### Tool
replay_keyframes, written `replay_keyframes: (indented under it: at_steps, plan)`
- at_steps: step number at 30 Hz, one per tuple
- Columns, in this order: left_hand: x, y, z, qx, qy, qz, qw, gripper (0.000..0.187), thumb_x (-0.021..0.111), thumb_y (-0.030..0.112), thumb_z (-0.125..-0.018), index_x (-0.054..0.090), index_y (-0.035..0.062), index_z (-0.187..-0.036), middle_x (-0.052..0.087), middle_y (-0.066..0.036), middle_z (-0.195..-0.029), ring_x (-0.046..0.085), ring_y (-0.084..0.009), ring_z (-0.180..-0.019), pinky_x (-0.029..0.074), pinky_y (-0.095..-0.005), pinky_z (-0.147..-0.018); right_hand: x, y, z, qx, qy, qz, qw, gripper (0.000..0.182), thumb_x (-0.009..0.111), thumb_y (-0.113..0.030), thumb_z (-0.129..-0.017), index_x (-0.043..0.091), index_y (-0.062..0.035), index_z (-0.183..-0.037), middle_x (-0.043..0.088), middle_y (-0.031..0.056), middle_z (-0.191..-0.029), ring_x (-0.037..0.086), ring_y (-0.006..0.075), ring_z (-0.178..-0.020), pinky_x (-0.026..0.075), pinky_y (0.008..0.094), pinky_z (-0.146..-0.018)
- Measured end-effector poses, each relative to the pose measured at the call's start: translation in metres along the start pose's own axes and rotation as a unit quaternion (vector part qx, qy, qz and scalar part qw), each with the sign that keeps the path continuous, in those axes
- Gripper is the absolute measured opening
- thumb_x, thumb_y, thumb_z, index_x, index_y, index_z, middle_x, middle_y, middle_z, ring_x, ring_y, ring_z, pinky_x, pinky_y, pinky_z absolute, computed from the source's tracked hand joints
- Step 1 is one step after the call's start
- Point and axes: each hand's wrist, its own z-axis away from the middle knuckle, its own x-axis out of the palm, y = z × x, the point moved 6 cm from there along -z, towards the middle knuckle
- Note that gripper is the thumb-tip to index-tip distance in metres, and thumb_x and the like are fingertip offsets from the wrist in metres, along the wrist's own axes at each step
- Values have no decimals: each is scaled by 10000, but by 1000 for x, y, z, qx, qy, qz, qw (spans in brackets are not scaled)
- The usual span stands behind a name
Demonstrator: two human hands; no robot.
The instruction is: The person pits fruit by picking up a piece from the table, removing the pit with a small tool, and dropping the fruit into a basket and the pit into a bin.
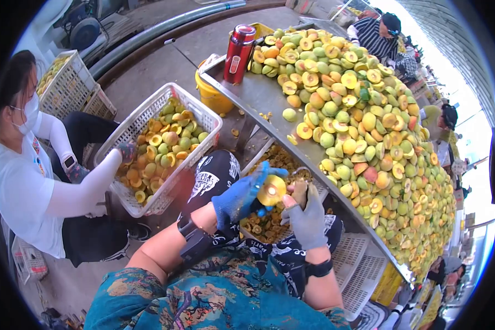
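My left hand (237, 199), in a blue glove, grips a fruit half (271, 190) whose yellow cut face and pale centre show. Close beside it on the right is my right hand (307, 220), in a grey glove with a bare thumb tip. Its fingers are curled, with brownish stains on them; what they hold, if anything, I cannot make out. Both hands are above a crate (320, 193) between my knees, which contains orange-brown fruit pieces. To the right rises a large heap of green and yellow fruit (363, 118), many cut open, on a metal table (261, 102).
A red flask (239, 54) stands on the table's corner, above a yellow bucket (214, 94). At left, a masked co-worker (36, 181) reaches into a white crate (165, 88) of fruit halves. Empty white crates (363, 275) lie at lower right. Other people sit beyond the heap.
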Motion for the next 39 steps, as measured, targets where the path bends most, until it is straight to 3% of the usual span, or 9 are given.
replay_keyframes:
  at_steps: [2,4,5,9,11,23,26,34,39]
  plan:
    - [-9,3,-2,73,-17,56,996,539,387,509,-996,492,74,-1296,583,-55,-1088,585,-134,-869,519,-255,-671,3,2,20,13,22,-29,999,274,631,-210,-902,523,-2,-1045,625,104,-810,630,151,-605,501,279,-531]
    - [-2,24,15,275,55,-198,939,468,463,421,-990,495,51,-1275,571,-81,-1138,594,-178,-985,530,-313,-819,8,3,38,-28,-18,67,997,290,606,-253,-923,531,-11,-1063,620,147,-812,644,200,-660,501,324,-605]
    - [-8,6,-1,177,1,143,974,467,558,380,-924,492,48,-1245,588,-131,-1128,597,-226,-1039,502,-350,-911,12,1,42,-82,-18,95,992,315,584,-297,-937,541,-18,-1077,612,186,-827,643,264,-737,488,370,-677]
    - [16,5,14,199,-89,160,963,554,632,373,-860,458,31,-1260,546,-175,-1235,581,-276,-1090,459,-376,-978,20,-7,60,-63,-41,34,997,316,565,-296,-946,545,-9,-1074,610,195,-836,628,308,-779,477,383,-711]
    - [25,6,22,215,-87,127,964,583,633,389,-855,448,24,-1271,543,-173,-1242,580,-271,-1091,455,-372,-984,24,-9,64,-98,-55,-1,994,255,506,-231,-981,528,-1,-1091,539,13,-696,531,95,-549,425,257,-516]
    - [50,20,59,294,-25,-148,944,557,410,481,-976,468,16,-1276,549,-100,-1208,542,-160,-1062,419,-305,-963,38,-36,79,-232,8,93,968,276,559,-245,-927,558,9,-1035,611,174,-746,634,336,-694,480,410,-642]
    - [43,11,55,253,-1,-115,961,587,327,518,-1001,518,7,-1219,583,-96,-1141,562,-156,-1012,442,-297,-927,40,-17,78,-144,-34,100,984,344,612,-278,-898,556,30,-1042,632,231,-792,647,416,-767,503,429,-657]
    - [30,1,41,162,-15,-6,987,686,320,624,-962,620,7,-980,642,-108,-936,616,-185,-867,498,-317,-813,43,0,75,-19,-183,113,977,386,614,-334,-881,564,30,-998,645,222,-759,673,366,-747,500,445,-655]
    - [32,10,37,158,-29,-174,972,609,359,481,-1012,670,-33,-908,673,-101,-902,622,-163,-834,494,-294,-809,40,10,65,-68,-219,167,959,404,606,-373,-884,574,17,-984,647,162,-723,674,260,-702,495,394,-643]
